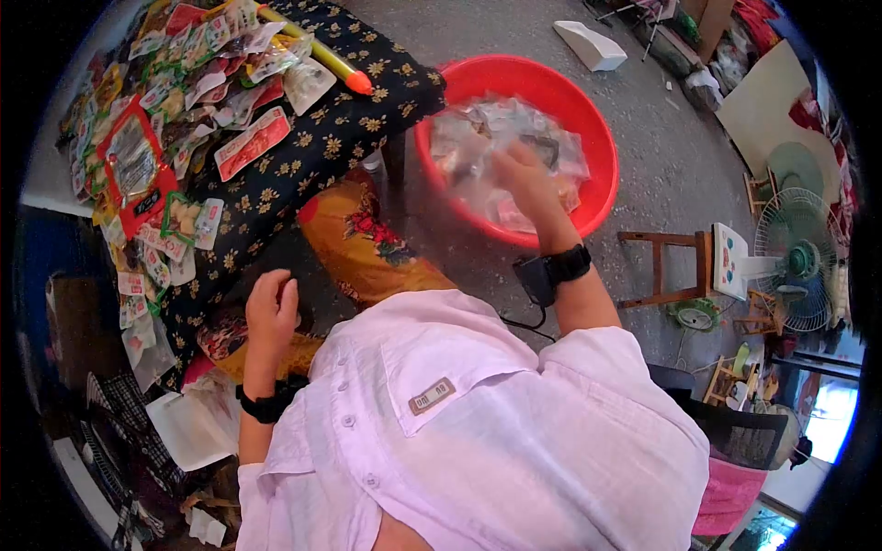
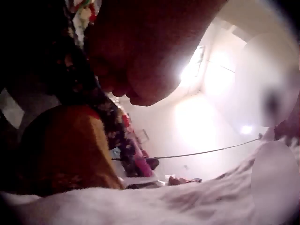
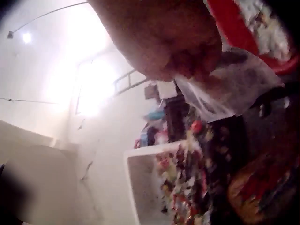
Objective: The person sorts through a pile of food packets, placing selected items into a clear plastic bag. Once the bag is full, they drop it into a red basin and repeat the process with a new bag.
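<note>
Over the red basin [image 1: 606,151], my right hand [image 1: 535,188] pinches a clear plastic bag [image 3: 229,86] by its edge; the bag is blurred in the head view. Many clear packets [image 1: 556,124] fill the basin beneath. My left hand [image 1: 272,317], fingers loosely bent and holding nothing, hovers by my lap near the table edge. A dark flowered cloth [image 1: 367,37] covers the table at the left. On it lies a heap of small snack packets [image 1: 197,92], with a larger red-bordered packet [image 1: 138,170] and a red-and-white packet [image 1: 254,142] at the near side.
A yellow tube with an orange tip [image 1: 358,83] lies across the cloth. My knee in patterned orange trousers [image 1: 354,239] sits between table and basin. Right of the basin stand a wooden stool [image 1: 666,239] and a fan [image 1: 795,257]. A white wedge-shaped box [image 1: 593,46] lies on the floor beyond.
</note>
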Demonstrator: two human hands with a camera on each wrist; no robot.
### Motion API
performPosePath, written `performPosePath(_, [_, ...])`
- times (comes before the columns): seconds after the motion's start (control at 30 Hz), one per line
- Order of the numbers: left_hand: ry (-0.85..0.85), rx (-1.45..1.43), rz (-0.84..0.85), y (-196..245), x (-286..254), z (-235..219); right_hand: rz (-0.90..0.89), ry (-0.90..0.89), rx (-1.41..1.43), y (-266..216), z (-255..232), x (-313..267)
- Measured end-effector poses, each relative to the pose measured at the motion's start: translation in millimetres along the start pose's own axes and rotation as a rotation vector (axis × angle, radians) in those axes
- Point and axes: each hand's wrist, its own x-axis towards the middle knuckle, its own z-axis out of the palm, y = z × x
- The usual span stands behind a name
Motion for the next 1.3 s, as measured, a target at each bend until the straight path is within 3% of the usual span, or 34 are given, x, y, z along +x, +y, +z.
performPosePath(0.07, [-0.052, 0.015, -0.103, -24, -11, 9, 0.077, 0.059, -0.201, 43, -30, 13])
performPosePath(0.13, [-0.113, 0.028, -0.192, -47, -21, 17, 0.232, 0.276, -0.255, 92, -49, 21])
performPosePath(0.23, [-0.171, 0.141, -0.265, -73, -32, 23, 0.36, 0.281, -0.331, 165, -102, 41])
performPosePath(0.3, [-0.2, 0.148, -0.331, -86, -39, 24, 0.167, 0.182, -0.53, 208, -146, 52])
performPosePath(0.37, [-0.214, 0.11, -0.408, -92, -42, 23, 0.13, 0.229, -0.513, 210, -165, 66])
performPosePath(0.47, [-0.214, 0.186, -0.394, -99, -45, 25, 0.322, 0.524, -0.162, 178, -183, 78])
performPosePath(0.5, [-0.21, 0.197, -0.402, -101, -45, 26, 0.097, 0.465, -0.448, 180, -204, 85])
performPosePath(0.57, [-0.201, 0.22, -0.421, -107, -47, 29, -0.145, 0.437, -0.713, 193, -268, 112])
performPosePath(0.63, [-0.218, 0.218, -0.418, -109, -48, 28, -0.043, 0.564, -0.409, 173, -299, 117])
performPosePath(0.67, [-0.225, 0.218, -0.419, -110, -48, 28, 0.072, 0.639, -0.116, 145, -305, 109])
performPosePath(0.73, [-0.212, 0.209, -0.422, -111, -50, 27, 0.1, 0.993, 0.225, 90, -264, 83])
performPosePath(0.83, [-0.195, 0.208, -0.44, -106, -48, 26, 0.096, 1.063, 0.285, 124, -285, 65])
performPosePath(0.87, [-0.188, 0.21, -0.45, -104, -48, 25, 0.314, 0.969, 0.18, 146, -297, 57])
performPosePath(0.9, [-0.177, 0.199, -0.446, -101, -48, 25, 0.357, 1.072, 0.044, 164, -291, 57])
performPosePath(0.97, [-0.16, 0.182, -0.44, -99, -47, 23, 0.346, 0.965, 0.053, 157, -230, 40])
performPosePath(1.07, [-0.054, 0.23, -0.364, -109, -52, 20, 0.427, 0.726, 0.005, 241, -230, 60])
performPosePath(1.13, [0.04, 0.199, -0.344, -114, -56, 12, 0.316, 0.679, 0.033, 215, -174, 60])
performPosePath(1.17, [0.095, 0.21, -0.34, -115, -57, 6, 0.315, 0.525, -0.279, 205, -162, 61])
performPosePath(1.23, [0.255, 0.291, -0.334, -105, -61, -7, 0.262, 0.442, -0.153, 133, -87, 52])
performPosePath(1.3, [0.418, 0.324, -0.306, -118, -73, -18, -0.024, 0.154, -0.433, 171, -88, 75])
